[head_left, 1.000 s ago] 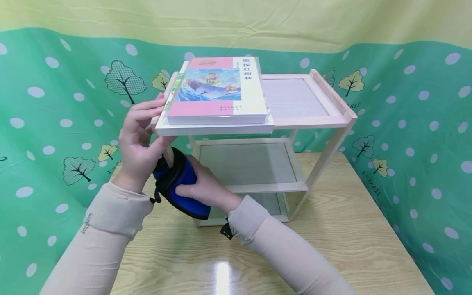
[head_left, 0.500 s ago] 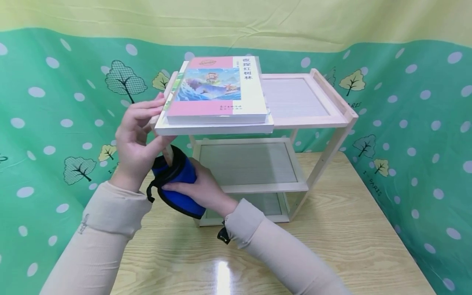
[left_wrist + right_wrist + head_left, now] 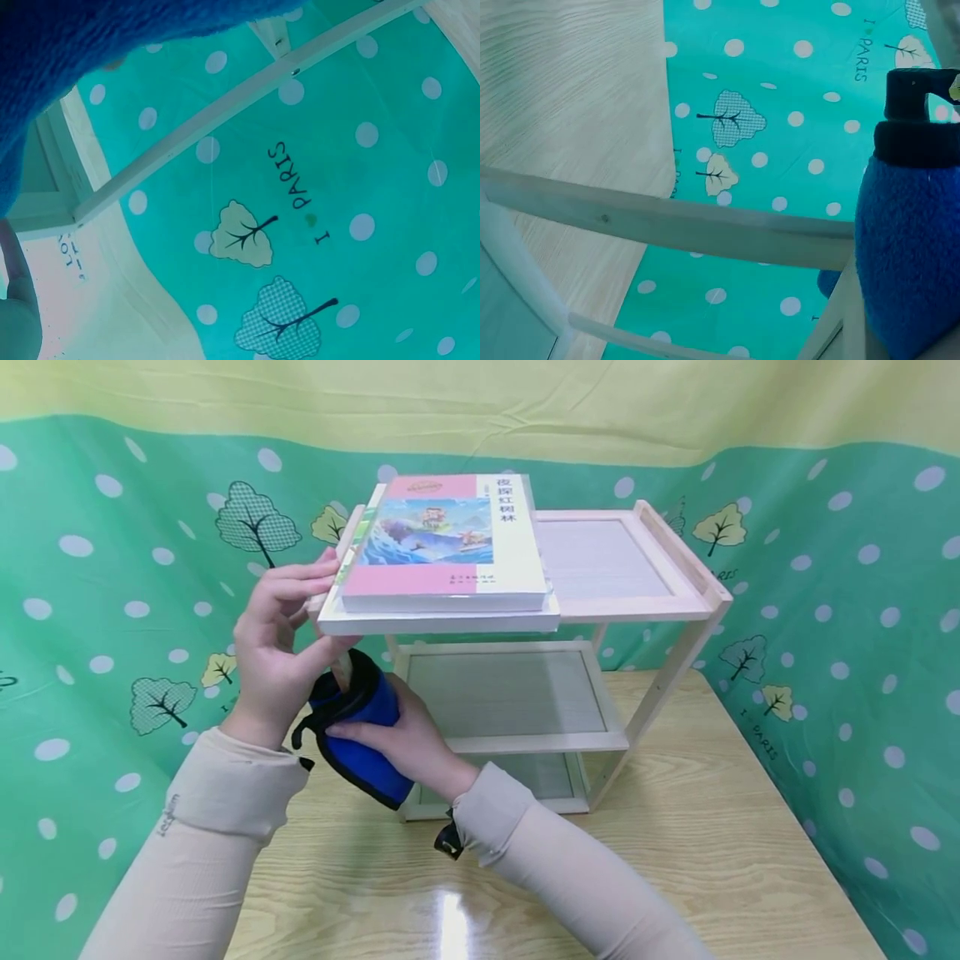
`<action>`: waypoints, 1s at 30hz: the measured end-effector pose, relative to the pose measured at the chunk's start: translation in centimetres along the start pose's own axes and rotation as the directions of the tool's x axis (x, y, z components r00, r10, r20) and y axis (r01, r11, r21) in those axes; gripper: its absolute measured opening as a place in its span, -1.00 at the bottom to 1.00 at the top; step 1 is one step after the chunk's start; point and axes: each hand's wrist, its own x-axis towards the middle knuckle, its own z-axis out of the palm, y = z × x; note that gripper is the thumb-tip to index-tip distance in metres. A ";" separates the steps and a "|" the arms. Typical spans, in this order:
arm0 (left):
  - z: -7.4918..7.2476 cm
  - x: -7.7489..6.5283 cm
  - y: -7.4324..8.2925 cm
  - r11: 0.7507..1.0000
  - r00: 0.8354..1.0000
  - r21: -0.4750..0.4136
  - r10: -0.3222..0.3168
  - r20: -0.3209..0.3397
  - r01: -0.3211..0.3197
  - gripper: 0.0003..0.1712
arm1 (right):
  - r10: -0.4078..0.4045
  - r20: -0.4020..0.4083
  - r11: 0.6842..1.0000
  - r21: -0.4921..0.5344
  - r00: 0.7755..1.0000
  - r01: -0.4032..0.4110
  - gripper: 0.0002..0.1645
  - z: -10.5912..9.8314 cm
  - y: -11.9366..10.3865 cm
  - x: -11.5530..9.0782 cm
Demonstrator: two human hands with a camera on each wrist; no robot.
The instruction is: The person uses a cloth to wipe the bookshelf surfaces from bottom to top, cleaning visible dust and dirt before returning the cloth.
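Observation:
My left hand (image 3: 273,647) grips the top left end of a pale wooden shelf rack (image 3: 663,681), fingers beside the books and thumb under the top board. My right hand (image 3: 412,735) holds a blue padded wrap (image 3: 363,760) with black edging and a loose black strap (image 3: 298,733). The wrap is curled around the rack's front left leg (image 3: 342,672), just below my left thumb. Both wrist views show its blue fleecy surface up close, the wrap (image 3: 97,60) at upper left in one and the wrap (image 3: 907,247) at right in the other.
Two stacked books, the upper one pink and cream (image 3: 442,535), lie on the left part of the top board and overhang its front edge. The rack has two lower shelves (image 3: 502,693). It stands on a wood-grain table (image 3: 720,827), with a green dotted curtain (image 3: 97,610) around it.
My right hand has moved slightly left with the blue wrap, turning it a little around the leg. The black strap has swung up and left. My left hand has shifted only slightly.

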 end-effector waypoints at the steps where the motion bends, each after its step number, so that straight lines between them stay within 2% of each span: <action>1: 0.0 0.0 0.0 1.000 1.000 -0.001 0.000 0.001 0.000 -0.39 | -0.001 -0.006 1.000 0.008 1.000 0.001 -0.39 0.0 -0.1 0.0; 8: 0.0 0.2 0.2 1.000 1.000 0.006 -0.002 0.013 0.002 -0.39 | 0.003 -0.017 0.996 0.088 1.000 -0.001 -0.42 0.1 -0.8 0.2; 17: -0.3 0.1 0.5 0.997 0.997 -0.044 -0.066 0.032 0.068 -0.55 | 0.007 -0.022 0.987 0.159 1.000 -0.003 -0.44 0.2 -1.7 0.3; 26: -0.5 0.3 0.8 0.988 0.992 -0.100 -0.110 0.055 0.115 -0.55 | -0.038 -0.036 0.981 0.188 0.999 0.044 -0.43 -0.1 -3.8 0.8; 30: -0.6 0.3 0.9 0.987 0.992 -0.110 -0.115 0.056 0.121 -0.54 | -0.032 -0.025 0.979 0.200 0.999 0.036 -0.38 -0.1 -4.3 0.9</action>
